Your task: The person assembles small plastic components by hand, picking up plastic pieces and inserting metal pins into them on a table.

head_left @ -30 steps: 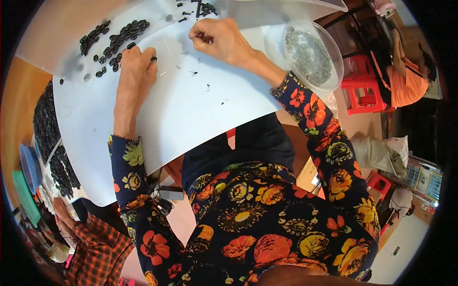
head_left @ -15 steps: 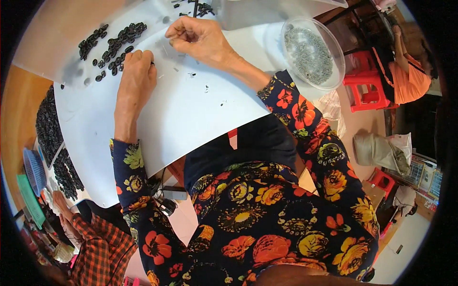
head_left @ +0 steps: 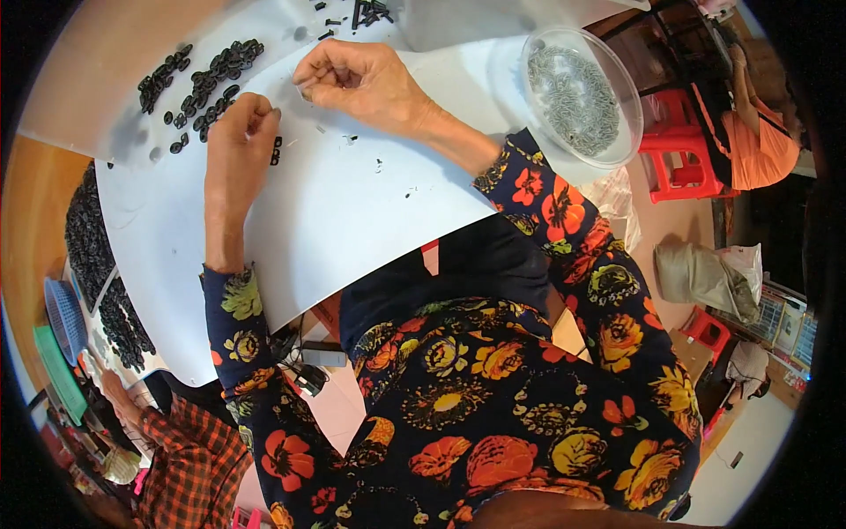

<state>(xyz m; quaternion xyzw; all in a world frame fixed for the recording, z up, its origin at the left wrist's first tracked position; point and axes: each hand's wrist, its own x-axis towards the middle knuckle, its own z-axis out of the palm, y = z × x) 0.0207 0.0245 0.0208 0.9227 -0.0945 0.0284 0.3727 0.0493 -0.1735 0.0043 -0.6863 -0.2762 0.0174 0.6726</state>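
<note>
Two bare hands over a white table [head_left: 352, 212], as seen from close by. Left hand [head_left: 234, 150]: back uppermost, fingers curled under; a small black piece [head_left: 277, 151] with openings through it shows from beneath its thumb side, over the left half of the table, though whether the hidden fingers grip it cannot be told. Right hand [head_left: 366, 86]: fingers loosely folded, the tips of thumb and forefinger drawn close as in a fine pinch; anything between them is too small to make out. The black piece is probably light and fairly stiff, plastic or hard rubber to judge by its look, unlikely to break yet apt to skid from blunt fingers; it would be best taken by its outer sides, openings left uncovered. Just beyond the left hand, toward the far left corner of the table, small rounded black parts [head_left: 227, 66] lie heaped, of like handling. Beyond the right hand, toward the far edge, short black rods [head_left: 370, 13]. Between the hands and the near edge, scattered tiny bits [head_left: 379, 165]. Near the right edge, a clear round tub [head_left: 629, 119] of fine metallic pieces [head_left: 577, 101], likely slick and easily tangled, to be lifted singly by fingertips. Past the left edge, a larger black heap [head_left: 88, 238]; past the right, a red stool [head_left: 683, 163].
</note>
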